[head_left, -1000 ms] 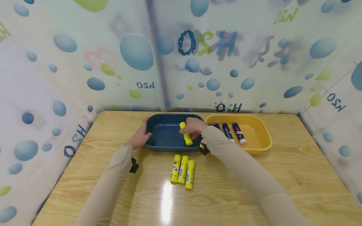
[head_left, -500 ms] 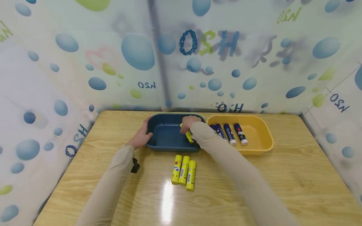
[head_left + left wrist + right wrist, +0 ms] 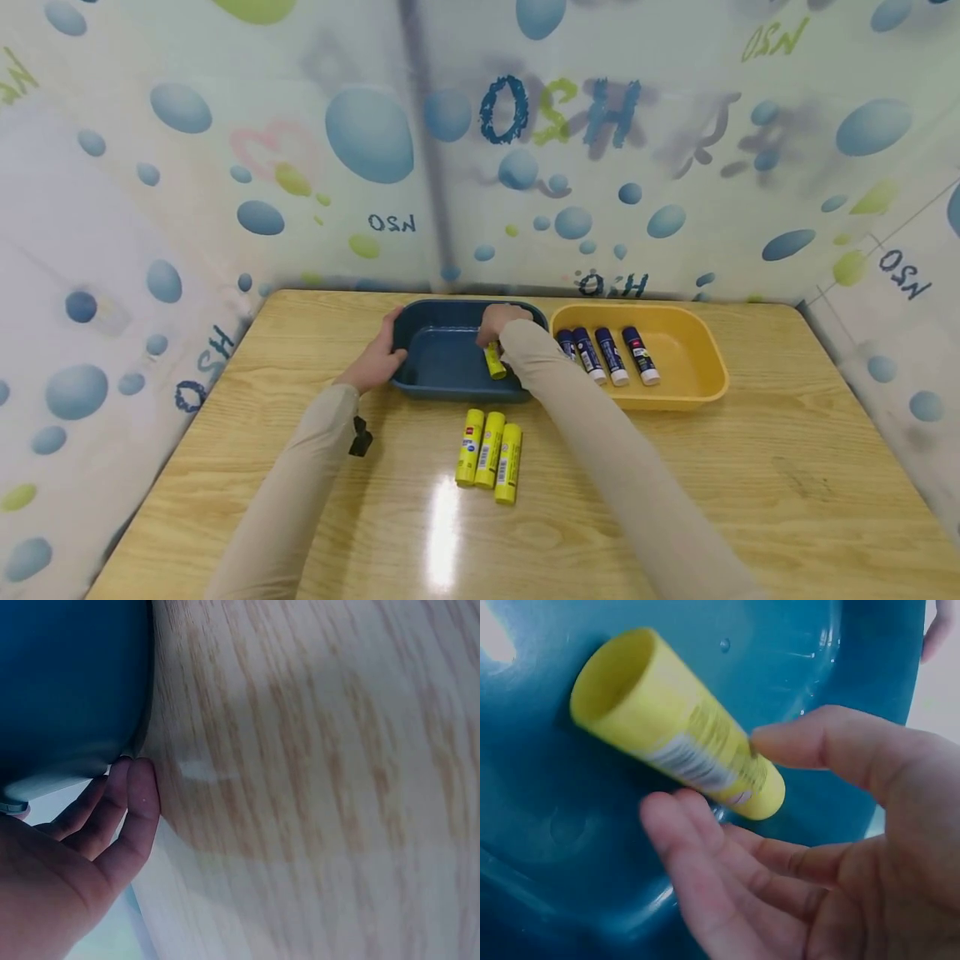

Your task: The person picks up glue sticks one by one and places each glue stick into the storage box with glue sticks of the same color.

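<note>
In the head view my left hand holds the left end of a blue plastic bin. In the left wrist view its thumb is at the rim and its fingers bend against the outer wall. Inside the bin's right half, my right hand is around a yellow glue stick. The right wrist view shows that glue stick lying on the bin's floor, the thumb beside it and the fingers spread loosely below. Three yellow glue sticks lie side by side on the table in front of the bin.
A yellow-orange bin stands against the blue bin's right side. Several dark blue glue sticks with white ends lie in its left part. Behind the wooden table hangs a patterned curtain.
The right hand has lowered the yellow glue stick into the blue bin and its fingers have loosened around it. The left hand stays on the bin's left end.
</note>
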The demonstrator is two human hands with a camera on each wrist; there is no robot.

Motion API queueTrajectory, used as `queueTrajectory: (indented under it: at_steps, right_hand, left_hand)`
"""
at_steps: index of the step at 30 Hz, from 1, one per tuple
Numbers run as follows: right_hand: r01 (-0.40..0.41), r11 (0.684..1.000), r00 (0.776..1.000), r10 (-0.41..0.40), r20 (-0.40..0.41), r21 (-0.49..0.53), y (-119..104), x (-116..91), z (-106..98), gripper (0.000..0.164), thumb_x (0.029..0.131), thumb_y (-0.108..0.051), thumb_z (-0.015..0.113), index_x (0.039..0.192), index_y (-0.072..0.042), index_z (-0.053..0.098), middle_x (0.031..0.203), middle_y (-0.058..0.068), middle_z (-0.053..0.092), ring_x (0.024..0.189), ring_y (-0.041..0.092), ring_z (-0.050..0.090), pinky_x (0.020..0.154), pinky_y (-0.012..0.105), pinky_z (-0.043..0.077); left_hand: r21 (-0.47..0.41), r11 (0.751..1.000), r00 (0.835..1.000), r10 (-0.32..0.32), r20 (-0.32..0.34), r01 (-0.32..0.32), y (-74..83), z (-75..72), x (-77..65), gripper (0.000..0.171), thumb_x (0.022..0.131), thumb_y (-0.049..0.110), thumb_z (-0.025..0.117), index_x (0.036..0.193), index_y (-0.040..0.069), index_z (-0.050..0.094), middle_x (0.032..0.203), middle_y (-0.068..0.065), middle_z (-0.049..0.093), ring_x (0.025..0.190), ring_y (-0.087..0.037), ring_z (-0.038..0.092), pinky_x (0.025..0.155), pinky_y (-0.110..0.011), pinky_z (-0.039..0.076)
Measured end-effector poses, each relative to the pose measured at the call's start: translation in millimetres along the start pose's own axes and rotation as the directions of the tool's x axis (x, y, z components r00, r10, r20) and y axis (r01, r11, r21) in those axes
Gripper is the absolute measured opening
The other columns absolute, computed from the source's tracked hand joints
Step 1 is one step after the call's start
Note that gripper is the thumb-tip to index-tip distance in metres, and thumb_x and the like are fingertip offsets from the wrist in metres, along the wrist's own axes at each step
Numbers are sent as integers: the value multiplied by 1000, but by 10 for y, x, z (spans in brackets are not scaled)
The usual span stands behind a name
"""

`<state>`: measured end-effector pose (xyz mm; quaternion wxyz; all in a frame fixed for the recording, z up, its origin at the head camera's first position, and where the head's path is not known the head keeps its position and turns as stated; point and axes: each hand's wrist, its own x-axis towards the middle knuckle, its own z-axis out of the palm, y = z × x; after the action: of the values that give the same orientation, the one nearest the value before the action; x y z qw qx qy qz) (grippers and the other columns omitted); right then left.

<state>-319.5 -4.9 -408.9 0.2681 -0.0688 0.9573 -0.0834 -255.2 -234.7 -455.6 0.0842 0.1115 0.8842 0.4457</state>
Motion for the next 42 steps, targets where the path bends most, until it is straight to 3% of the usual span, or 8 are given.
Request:
queueTrajectory:
  at_steps: [4, 8, 15, 20, 29, 35, 39, 42]
  right_hand:
    - [14, 1000, 999, -14, -37, 5, 23, -186, -89, 29, 92, -37, 59, 101, -11, 69, 81, 3, 65, 58, 13, 54, 75, 34, 46]
    - [46, 999, 998, -47, -34, -10, 63, -341, -177, 32, 93, -36, 57, 104, -8, 69, 79, 5, 68, 50, 10, 54, 63, 28, 48]
    - [171, 983, 985, -171, -3, -71, 112, -636, -258, 34, 95, -39, 57, 95, -7, 69, 76, 5, 67, 76, 21, 67, 56, 26, 43]
    - [253, 962, 967, -256, -15, -100, 135, -851, -233, 37, 95, -37, 58, 69, -12, 56, 53, -2, 44, 48, 14, 45, 50, 27, 35]
    - [352, 936, 933, -351, -83, -1, 316, -1200, 33, 34, 91, -33, 66, 68, -12, 51, 57, -3, 38, 49, 11, 35, 47, 26, 26]
    - [374, 926, 923, -366, -122, 55, 464, -1353, 219, 27, 89, -31, 67, 75, -11, 56, 60, -3, 43, 52, 12, 41, 49, 26, 28]
    - [398, 916, 909, -386, -160, 53, 539, -1433, 309, 25, 89, -31, 68, 95, -8, 60, 64, -1, 50, 55, 13, 45, 50, 26, 33]
    - [432, 900, 891, -417, -181, 55, 570, -1491, 338, 24, 89, -29, 68, 97, -8, 60, 61, -2, 51, 53, 12, 45, 50, 26, 33]
  left_hand:
    - [-1, 1000, 1000, 11, 0, -11, -11, 9, 16, 73, 93, -8, 42, 152, 2, 1, 156, -29, 2, 140, -45, 12, 108, -56, 19]
    - [0, 1000, 1000, 17, -2, -17, -19, 13, 16, 73, 92, -8, 41, 152, 2, 1, 155, -30, 2, 140, -45, 12, 108, -56, 18]
    - [6, 1000, 1000, 13, -9, -13, -37, 9, 13, 73, 92, -8, 41, 152, 2, 1, 155, -30, 2, 140, -45, 13, 108, -56, 19]
    - [-15, 1000, 1000, 21, -7, -21, -23, 1, 8, 73, 92, -9, 41, 152, 1, 0, 155, -30, 1, 140, -44, 12, 107, -56, 19]
    - [-11, 1000, 1000, 12, 7, -12, -15, -4, -4, 75, 92, -8, 40, 153, 4, -2, 155, -30, 0, 137, -45, 20, 103, -54, 23]
    - [-19, 1000, 1000, 9, 2, -9, 24, -4, -21, 74, 93, -7, 40, 153, 4, -2, 155, -30, 0, 126, -45, 30, 96, -52, 27]
    - [-4, 1000, 1000, -1, 11, 1, 32, 2, -20, 74, 93, -6, 40, 153, 3, -2, 154, -33, 4, 92, -43, 45, 88, -50, 32]
    - [3, 1000, 1000, -7, 9, 7, 8, -8, -20, 73, 93, -6, 40, 153, 4, -2, 153, -34, 7, 68, -34, 41, 83, -48, 34]
